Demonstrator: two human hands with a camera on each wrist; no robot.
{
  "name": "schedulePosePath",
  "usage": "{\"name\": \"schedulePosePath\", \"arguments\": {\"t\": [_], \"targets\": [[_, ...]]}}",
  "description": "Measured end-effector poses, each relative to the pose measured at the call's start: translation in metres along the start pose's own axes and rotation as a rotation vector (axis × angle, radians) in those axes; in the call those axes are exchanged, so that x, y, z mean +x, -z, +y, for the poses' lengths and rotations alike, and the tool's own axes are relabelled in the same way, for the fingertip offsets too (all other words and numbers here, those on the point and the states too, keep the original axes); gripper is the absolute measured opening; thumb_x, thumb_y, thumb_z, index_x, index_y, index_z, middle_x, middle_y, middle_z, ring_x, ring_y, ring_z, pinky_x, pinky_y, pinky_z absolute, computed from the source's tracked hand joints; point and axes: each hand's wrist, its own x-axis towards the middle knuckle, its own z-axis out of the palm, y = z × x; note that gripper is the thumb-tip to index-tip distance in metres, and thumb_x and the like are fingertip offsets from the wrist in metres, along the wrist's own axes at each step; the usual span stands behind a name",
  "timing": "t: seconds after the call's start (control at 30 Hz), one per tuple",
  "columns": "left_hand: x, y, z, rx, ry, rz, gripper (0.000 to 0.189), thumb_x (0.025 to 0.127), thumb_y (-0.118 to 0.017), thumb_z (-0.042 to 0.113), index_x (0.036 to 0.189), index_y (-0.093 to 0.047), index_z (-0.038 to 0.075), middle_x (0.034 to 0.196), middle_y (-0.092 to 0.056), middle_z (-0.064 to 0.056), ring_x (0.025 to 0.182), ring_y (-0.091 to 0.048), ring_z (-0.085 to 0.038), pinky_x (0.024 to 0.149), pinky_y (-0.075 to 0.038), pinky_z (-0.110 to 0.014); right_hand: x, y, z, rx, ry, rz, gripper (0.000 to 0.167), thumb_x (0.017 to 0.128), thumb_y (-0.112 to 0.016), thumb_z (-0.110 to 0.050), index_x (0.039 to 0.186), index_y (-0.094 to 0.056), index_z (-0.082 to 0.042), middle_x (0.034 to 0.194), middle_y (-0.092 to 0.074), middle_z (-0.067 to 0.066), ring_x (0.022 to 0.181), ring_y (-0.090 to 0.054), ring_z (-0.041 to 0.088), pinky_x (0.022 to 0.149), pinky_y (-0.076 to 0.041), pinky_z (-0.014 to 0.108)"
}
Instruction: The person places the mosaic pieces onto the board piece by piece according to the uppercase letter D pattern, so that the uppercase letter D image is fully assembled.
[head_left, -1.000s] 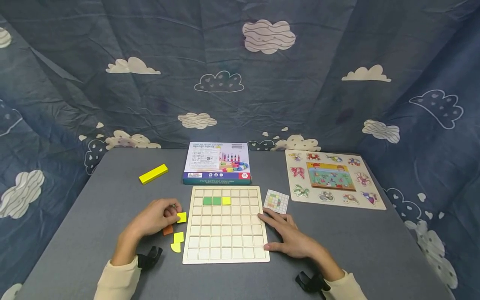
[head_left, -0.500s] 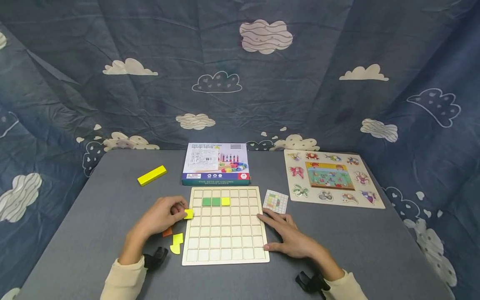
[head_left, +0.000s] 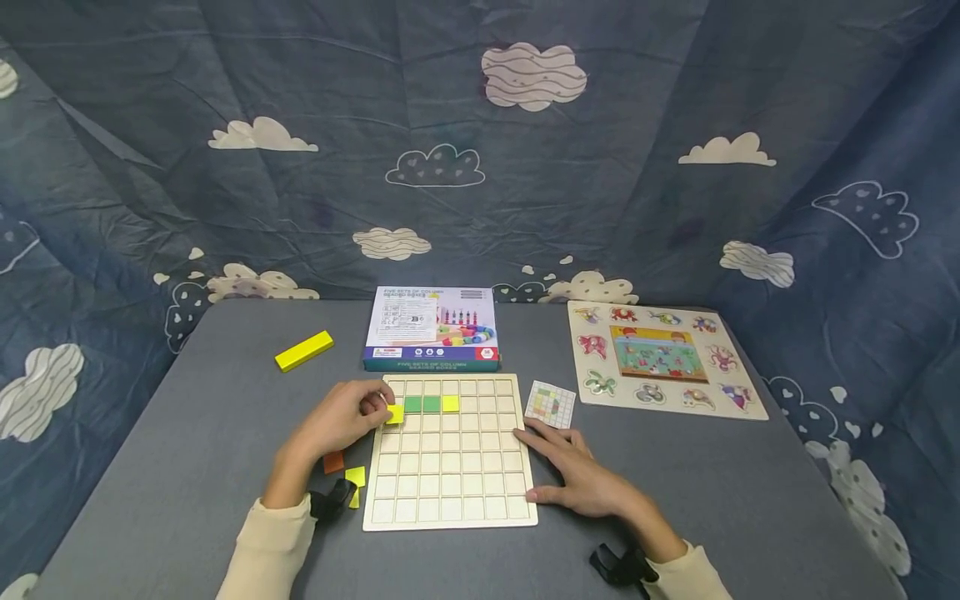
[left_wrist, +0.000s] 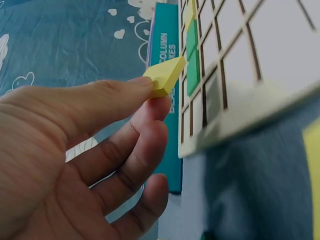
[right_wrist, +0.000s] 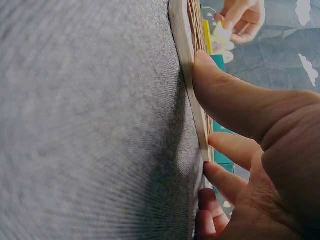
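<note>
- Left hand (head_left: 348,421): thumb and index fingertip pinched a flat yellow square tile (head_left: 394,414); other fingers loosely bent, slightly apart.
- That tile was over the upper left of a pale wooden grid board (head_left: 450,475), tilted and off its surface per left wrist view.
- Right hand (head_left: 577,475): thumb and fingers spread, tips touching the board's right edge.
- In the second grid row: two green square tiles (head_left: 422,404), then a second yellow square tile (head_left: 450,403), side by side.
- Left of board, near left wrist: orange piece (head_left: 333,462) and loose yellow pieces (head_left: 356,476), partly hidden by black wrist strap (head_left: 330,502).
- Small printed grid card (head_left: 551,405) lay just beyond right fingertips.
- Behind board: white-and-purple cardboard box (head_left: 432,329); yellow oblong block (head_left: 303,351) farther left.
</note>
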Motion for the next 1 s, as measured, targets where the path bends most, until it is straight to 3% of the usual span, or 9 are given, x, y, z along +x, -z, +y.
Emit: {"name": "schedulePosePath", "arguments": {"t": [0.23, 1.0], "targets": [[0.012, -0.005, 0.006, -0.011, 0.007, 0.011, 0.008, 0.09, -0.071, 0.009, 0.098, -0.068, 0.009, 0.08, -0.065, 0.0, 0.071, -0.057, -0.013, 0.068, -0.048, -0.03, 0.0, 0.0, 0.0, -0.004, 0.006, 0.003, 0.08, 0.088, -0.074, -0.042, 0.154, -0.039, -0.016, 0.164, -0.024, 0.015, 0.13, -0.029, 0.04, 0.098, -0.031, 0.061], [0.014, -0.016, 0.004, -0.008, -0.013, 0.0, 0.007, 0.088, -0.073, 0.007, 0.093, -0.068, 0.01, 0.081, -0.068, 0.0, 0.073, -0.06, -0.01, 0.07, -0.05, -0.03, 0.001, 0.0, -0.001, -0.007, 0.001, 0.005, 0.079, 0.088, -0.075, -0.04, 0.154, -0.039, -0.016, 0.165, -0.023, 0.015, 0.131, -0.029, 0.039, 0.099, -0.03, 0.061]]}}
